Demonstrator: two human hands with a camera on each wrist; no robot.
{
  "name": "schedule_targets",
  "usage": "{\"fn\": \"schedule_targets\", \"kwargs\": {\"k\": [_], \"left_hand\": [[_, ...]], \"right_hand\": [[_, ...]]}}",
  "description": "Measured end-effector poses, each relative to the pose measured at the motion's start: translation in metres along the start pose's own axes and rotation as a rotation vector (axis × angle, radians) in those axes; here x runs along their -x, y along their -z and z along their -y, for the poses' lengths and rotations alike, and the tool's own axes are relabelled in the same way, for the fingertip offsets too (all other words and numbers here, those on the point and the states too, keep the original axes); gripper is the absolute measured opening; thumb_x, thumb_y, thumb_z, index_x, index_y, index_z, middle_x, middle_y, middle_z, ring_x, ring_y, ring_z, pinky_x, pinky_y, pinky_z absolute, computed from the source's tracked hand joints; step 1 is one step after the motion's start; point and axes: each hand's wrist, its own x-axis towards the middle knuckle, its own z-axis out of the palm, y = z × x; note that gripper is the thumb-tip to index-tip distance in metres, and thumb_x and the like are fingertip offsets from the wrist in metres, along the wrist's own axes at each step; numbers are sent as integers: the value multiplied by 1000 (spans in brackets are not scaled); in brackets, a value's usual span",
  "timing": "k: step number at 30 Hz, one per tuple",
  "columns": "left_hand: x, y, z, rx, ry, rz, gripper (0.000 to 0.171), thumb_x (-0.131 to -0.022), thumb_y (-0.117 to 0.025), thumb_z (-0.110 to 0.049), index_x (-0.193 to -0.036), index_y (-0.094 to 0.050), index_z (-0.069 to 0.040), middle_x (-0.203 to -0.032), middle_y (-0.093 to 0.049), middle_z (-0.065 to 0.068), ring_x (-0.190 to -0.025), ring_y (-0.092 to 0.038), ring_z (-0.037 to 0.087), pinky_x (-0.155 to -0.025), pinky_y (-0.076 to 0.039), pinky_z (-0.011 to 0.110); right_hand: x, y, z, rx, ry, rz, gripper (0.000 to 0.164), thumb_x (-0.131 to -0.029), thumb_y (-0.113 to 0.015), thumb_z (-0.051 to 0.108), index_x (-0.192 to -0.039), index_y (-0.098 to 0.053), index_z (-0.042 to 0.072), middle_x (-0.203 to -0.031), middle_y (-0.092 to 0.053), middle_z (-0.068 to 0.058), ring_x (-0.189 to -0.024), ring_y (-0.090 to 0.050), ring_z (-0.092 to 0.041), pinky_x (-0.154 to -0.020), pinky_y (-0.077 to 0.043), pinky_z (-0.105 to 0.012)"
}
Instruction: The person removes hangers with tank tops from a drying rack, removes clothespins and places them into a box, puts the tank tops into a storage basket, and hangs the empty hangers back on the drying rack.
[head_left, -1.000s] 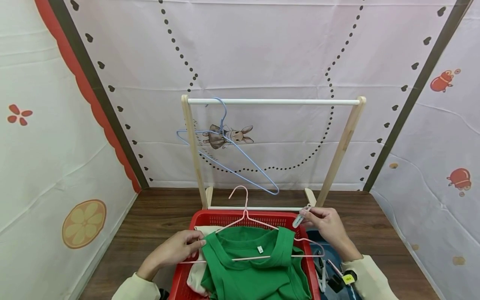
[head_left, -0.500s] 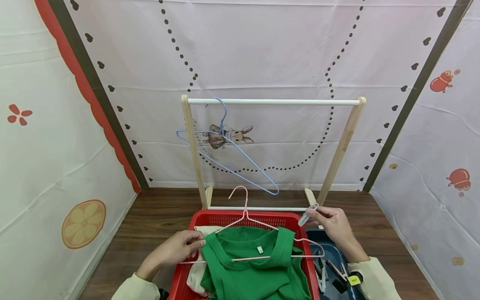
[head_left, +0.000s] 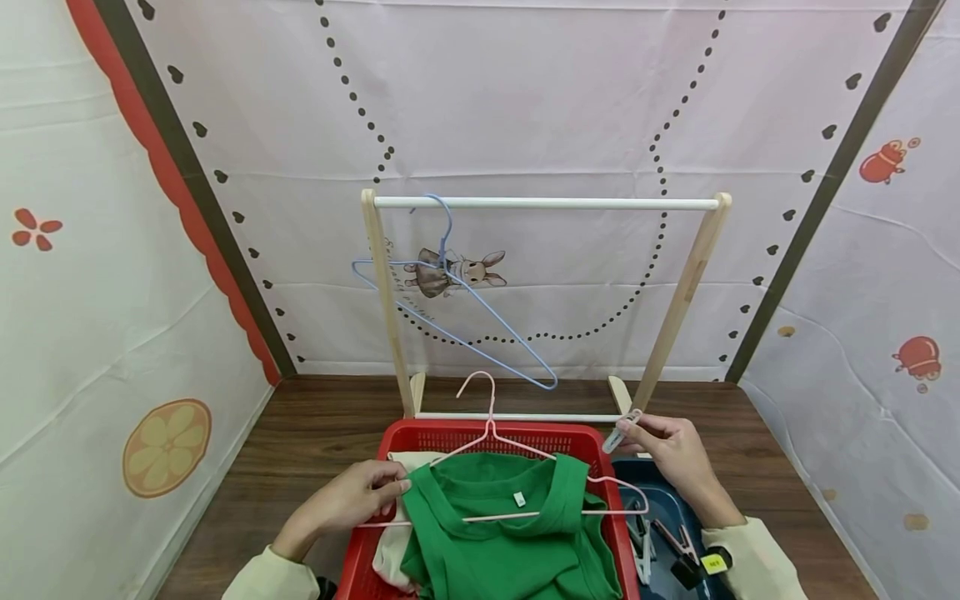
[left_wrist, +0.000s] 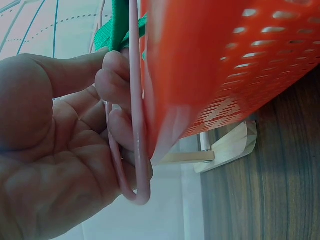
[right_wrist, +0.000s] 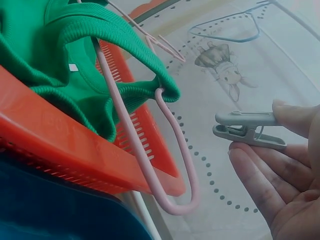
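A pink hanger [head_left: 492,404] runs through the shoulders of a green top [head_left: 502,554], which lies over the red basket [head_left: 618,533]. At the top's left shoulder, my left hand [head_left: 352,498] pinches the green fabric between thumb and fingers. The hanger's left end loops around those fingers in the left wrist view. My right hand [head_left: 675,458] holds a grey clothespin [right_wrist: 247,120] between thumb and fingertips, just right of the basket's back corner. In the right wrist view the clothespin is apart from the top's right shoulder, where the hanger's end sticks out.
A blue tray [head_left: 660,492] with several clothespins stands right of the basket, partly under my right forearm. Behind is a wooden rack with a white rail [head_left: 555,203], carrying a blue hanger [head_left: 498,317] on its left part. Cream cloth [head_left: 392,558] shows beneath the top.
My right hand has moved slightly right, away from the top, with the clothespin turning in its fingers. The left hand, the top and the pink hanger have stayed in place.
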Motion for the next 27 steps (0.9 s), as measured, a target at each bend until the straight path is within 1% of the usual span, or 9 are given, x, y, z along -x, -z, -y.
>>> {"fn": "schedule_targets", "kwargs": {"k": [3,9,13,16,19,24,27], "left_hand": [[0,0,0,-2,-1,1,20,-103,-54,-26,-90,-64,-14,-65,-52,-3,-54,-44,6,-50,-39,23],[0,0,1,-9,-4,-2,21,-103,-54,-26,-89,-64,-14,-65,-51,-4,-54,-44,6,-51,-40,24],[-1,0,1,-10,3,-4,20,-103,-54,-27,-90,-64,-15,-66,-52,-3,-55,-45,6,-51,-40,24],[-1,0,0,-5,8,-7,20,-103,-55,-27,-90,-64,-15,-66,-53,-3,-56,-46,6,-51,-40,23],[-1,0,0,-3,9,-8,19,-103,-55,-26,-91,-65,-14,-66,-53,-3,-56,-46,6,-51,-40,23],[-1,0,-1,-4,7,-6,19,-103,-54,-25,-91,-64,-14,-66,-53,-3,-56,-46,6,-51,-40,23],[-1,1,-1,-4,11,-6,20,-103,-55,-26,-90,-64,-14,-66,-52,-3,-56,-46,6,-51,-40,23]], "right_hand": [[0,1,0,4,-13,-6,37,-96,-67,25,-113,-69,-8,-93,-75,-16,-79,-75,-23,-81,-58,-35],[1,3,0,7,-38,-23,38,-94,-70,24,-113,-68,-8,-96,-75,-16,-81,-74,-27,-75,-59,-29],[2,5,-1,38,-76,-29,42,-93,-71,26,-115,-67,-9,-96,-75,-14,-79,-74,-24,-75,-58,-28],[2,5,-2,42,-100,-30,44,-92,-72,28,-115,-67,-8,-95,-75,-12,-78,-74,-19,-75,-59,-31],[2,6,-3,40,-111,-32,42,-92,-73,29,-114,-67,-7,-95,-75,-13,-78,-74,-19,-73,-59,-33],[4,8,-5,56,-136,-16,43,-93,-72,28,-116,-66,-7,-97,-74,-15,-80,-73,-17,-72,-59,-27],[5,11,-7,64,-154,11,43,-94,-70,26,-120,-64,-8,-102,-73,-17,-83,-73,-18,-73,-58,-26]]}}
